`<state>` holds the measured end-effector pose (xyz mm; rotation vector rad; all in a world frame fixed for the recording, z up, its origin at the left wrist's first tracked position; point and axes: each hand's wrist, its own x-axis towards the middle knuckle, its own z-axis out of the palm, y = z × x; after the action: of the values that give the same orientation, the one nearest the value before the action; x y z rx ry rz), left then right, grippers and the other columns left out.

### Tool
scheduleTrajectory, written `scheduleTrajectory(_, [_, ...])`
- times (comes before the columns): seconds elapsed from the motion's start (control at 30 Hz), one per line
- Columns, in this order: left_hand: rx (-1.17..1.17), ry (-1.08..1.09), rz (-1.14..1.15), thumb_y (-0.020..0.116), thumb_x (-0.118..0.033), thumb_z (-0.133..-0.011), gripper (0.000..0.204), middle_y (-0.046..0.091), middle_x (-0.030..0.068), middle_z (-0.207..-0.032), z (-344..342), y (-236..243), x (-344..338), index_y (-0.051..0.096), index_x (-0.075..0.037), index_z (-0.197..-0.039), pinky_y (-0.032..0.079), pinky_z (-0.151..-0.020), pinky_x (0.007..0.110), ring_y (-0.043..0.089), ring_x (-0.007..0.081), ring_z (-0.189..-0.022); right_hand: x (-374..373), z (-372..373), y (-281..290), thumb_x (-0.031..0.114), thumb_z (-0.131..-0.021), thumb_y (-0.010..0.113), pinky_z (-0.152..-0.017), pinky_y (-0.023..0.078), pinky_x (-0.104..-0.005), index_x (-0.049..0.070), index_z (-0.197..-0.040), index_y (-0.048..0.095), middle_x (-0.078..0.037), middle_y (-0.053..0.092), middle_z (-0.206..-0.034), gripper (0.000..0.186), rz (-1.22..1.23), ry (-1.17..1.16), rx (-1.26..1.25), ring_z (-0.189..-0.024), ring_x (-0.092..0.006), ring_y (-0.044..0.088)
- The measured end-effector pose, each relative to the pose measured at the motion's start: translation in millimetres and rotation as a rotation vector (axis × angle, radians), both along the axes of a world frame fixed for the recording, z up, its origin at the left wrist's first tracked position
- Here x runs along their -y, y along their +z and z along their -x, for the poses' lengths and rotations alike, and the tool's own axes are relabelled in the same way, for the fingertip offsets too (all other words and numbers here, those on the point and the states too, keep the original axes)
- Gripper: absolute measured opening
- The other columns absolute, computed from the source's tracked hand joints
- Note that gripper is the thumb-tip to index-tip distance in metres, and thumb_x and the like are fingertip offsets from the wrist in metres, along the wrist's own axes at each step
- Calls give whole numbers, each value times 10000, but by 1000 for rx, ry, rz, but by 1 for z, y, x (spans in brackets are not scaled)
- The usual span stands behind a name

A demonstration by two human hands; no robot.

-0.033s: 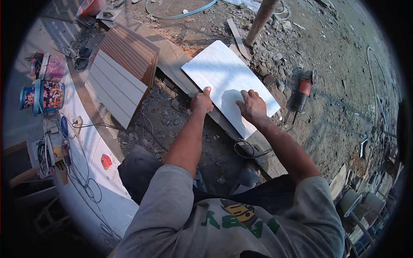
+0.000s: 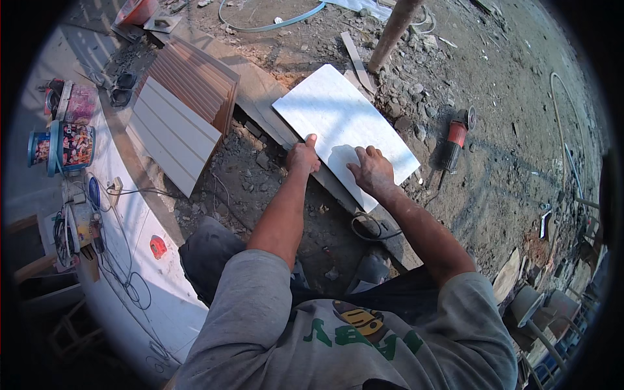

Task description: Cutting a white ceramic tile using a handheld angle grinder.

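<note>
The white tile [image 2: 344, 123] is lying flat and slantwise in front of the person [image 2: 266, 318], over a long plank [image 2: 260, 97] that is showing beyond its upper left side. Sunlight is falling across the upper part; shade is covering some of the lower.

Left hand [image 2: 303, 156]: sitting at the near left edge of the tile, thumb pointing up along it, the other fingers curling in. Their tips are hidden, so whether they are gripping the underside cannot be told.

Right hand [image 2: 374, 172]: resting over the tile's lower right part, palm down, fingers [image 2: 366, 153] loosely bent and parted, thumb reaching out to the left. It is grasping nothing visible.

A red and black grinder [image 2: 455, 138] is lying on the dirt ground [image 2: 494, 188], right of the tile. A dark cable [image 2: 365, 229] is looping near the tile's bottom corner. Left of the tile, a pale grooved panel [image 2: 174, 133] is leaning across brown ribbed panels [image 2: 195, 81]. Further left, a blue-rimmed bucket [image 2: 73, 146] is standing near a white slab [image 2: 146, 263], where a small red object [image 2: 158, 247] is lying.
</note>
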<state>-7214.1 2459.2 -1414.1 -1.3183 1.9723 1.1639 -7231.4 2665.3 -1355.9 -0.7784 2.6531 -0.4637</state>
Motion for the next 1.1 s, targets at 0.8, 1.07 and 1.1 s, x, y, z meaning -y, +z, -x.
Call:
scheduleTrajectory(0.8, [-8,36,-127,418,-623,-930,689,707,105,-709,-4,11,29,645,20,-832,564,-542,300,683,201,-557,50,-69,-6,183,-779,673,-831,507,-380,-19,-1035,499,-183,499,-1035,369,-182,-55,83,-997,-331,548])
scheduleTrajectory(1.07, [-56,136,-60,390,-635,-930,760,687,120,-676,8,-1,19,649,58,-754,545,-453,275,660,194,-512,19,-33,-10,215,-840,625,-889,491,-408,16,-1025,565,-176,558,-1054,278,11,-155,220,-1048,-336,565])
scheduleTrajectory(1.1, [-45,144,-91,391,-634,-930,754,684,118,-669,12,-2,18,645,56,-764,536,-440,263,658,188,-510,11,-25,-11,218,-844,613,-890,485,-412,27,-1016,581,-170,570,-1042,259,83,-193,291,-1039,-335,568])
